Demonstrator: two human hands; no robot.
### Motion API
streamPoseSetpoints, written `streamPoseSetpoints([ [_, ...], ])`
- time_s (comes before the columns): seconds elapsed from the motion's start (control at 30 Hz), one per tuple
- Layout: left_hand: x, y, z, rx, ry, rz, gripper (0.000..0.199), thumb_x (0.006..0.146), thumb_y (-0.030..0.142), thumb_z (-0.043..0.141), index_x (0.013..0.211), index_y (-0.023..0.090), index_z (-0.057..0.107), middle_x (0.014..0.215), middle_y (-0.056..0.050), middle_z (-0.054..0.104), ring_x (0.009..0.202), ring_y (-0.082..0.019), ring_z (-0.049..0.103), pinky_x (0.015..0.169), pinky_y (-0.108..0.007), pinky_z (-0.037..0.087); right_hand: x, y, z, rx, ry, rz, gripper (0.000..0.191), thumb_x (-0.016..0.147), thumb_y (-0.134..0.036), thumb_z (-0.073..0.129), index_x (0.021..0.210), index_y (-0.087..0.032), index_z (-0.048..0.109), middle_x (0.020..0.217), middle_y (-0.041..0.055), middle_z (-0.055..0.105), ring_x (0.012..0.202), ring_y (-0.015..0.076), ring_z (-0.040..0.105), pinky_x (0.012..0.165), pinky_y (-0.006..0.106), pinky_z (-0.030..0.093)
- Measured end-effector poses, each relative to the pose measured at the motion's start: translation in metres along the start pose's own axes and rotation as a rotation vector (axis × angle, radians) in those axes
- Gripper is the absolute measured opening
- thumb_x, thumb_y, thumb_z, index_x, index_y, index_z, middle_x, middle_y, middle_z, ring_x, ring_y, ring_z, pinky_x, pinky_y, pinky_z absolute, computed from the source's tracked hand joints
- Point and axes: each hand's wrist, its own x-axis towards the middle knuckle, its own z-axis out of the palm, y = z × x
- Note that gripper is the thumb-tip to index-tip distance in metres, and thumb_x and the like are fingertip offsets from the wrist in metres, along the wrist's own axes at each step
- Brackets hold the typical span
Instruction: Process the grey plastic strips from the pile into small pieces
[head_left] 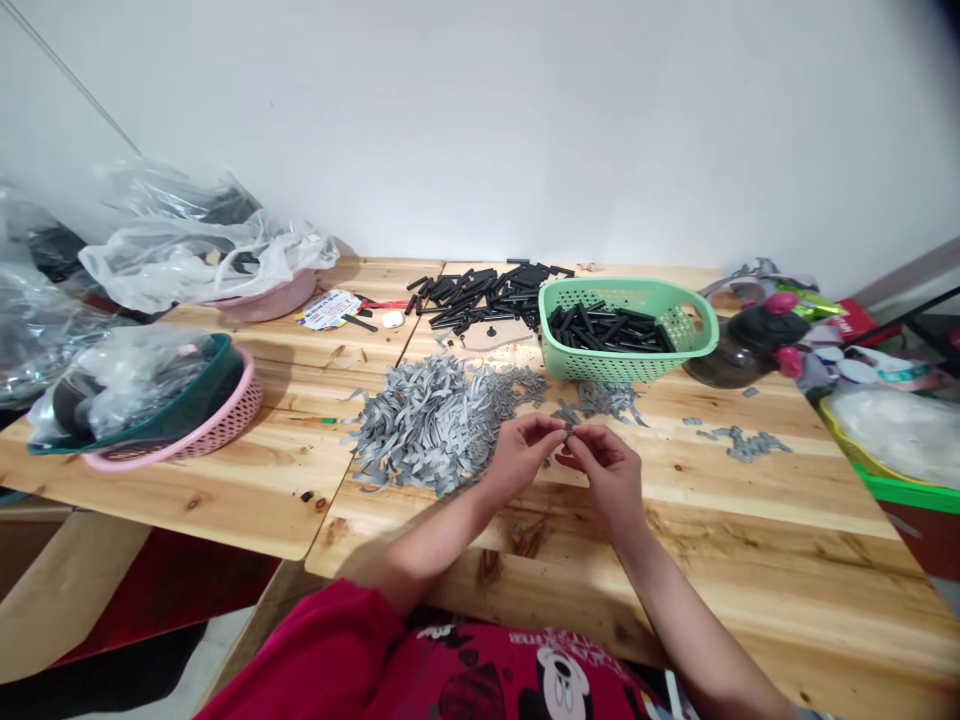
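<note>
on the wooden table point(787, 570) we see a green basket point(622, 366) of black tubes point(611, 335), with a loose pile point(487, 297) of more tubes to its left, near the wall point(480, 120). a dark bottle point(739, 350) stands just right of the basket, and grey scraps point(750, 442) lie farther right. a big heap of grey strips point(420, 425) crowds close beside our left hand point(527, 455), and a few more strips lie between the basket and our fingers. well off to the left we have a pink basket point(232, 415) with a green bowl point(214, 375) in it, and behind that a bagged pink tub point(289, 297). our left thumb and forefinger are pinched together on a small piece point(568, 430), too small for us to make out well; our right hand point(611, 472) grasps it the same way, fingertips nearly meeting. we hold it in front of the green basket, forearms slanting inward, wrists raised a little, the other fingers curled.
</note>
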Motion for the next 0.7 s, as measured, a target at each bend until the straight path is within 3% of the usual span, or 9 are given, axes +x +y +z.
streamPoseSetpoints([
  [0.27, -0.0055, 0.0026, 0.0010, 0.120, -0.027, 0.122, 0.014, 0.077, 0.030, 0.073, 0.081, 0.016, 0.074, 0.083, -0.007, 0.072, 0.077, -0.017, 0.065, 0.075, -0.030, 0.052, -0.0001, -0.0005, 0.0020, 0.122, 0.017, 0.053, 0.026, 0.071, -0.035, 0.080, 0.086, -0.018, 0.066, 0.083, 0.0009, 0.065, 0.076, 0.0132, 0.065, 0.073, 0.031, 0.063],
  [0.57, -0.0086, -0.0033, 0.0060, 0.052, -0.032, 0.162, 0.017, 0.077, 0.033, 0.073, 0.079, 0.016, 0.073, 0.085, -0.008, 0.070, 0.082, -0.019, 0.066, 0.078, -0.031, 0.053, -0.0009, 0.0014, 0.0003, 0.187, -0.001, 0.060, 0.026, 0.074, -0.036, 0.078, 0.087, -0.018, 0.065, 0.081, 0.0003, 0.064, 0.074, 0.0117, 0.063, 0.073, 0.029, 0.061],
  [0.7, -0.0092, -0.0024, 0.0055, 0.036, -0.096, 0.169, 0.017, 0.079, 0.031, 0.072, 0.085, 0.015, 0.072, 0.089, -0.009, 0.070, 0.086, -0.019, 0.066, 0.081, -0.031, 0.053, -0.0012, 0.0007, -0.0008, 0.148, -0.018, 0.028, 0.024, 0.079, -0.037, 0.074, 0.090, -0.019, 0.064, 0.086, 0.0013, 0.063, 0.080, 0.0140, 0.063, 0.076, 0.033, 0.062],
])
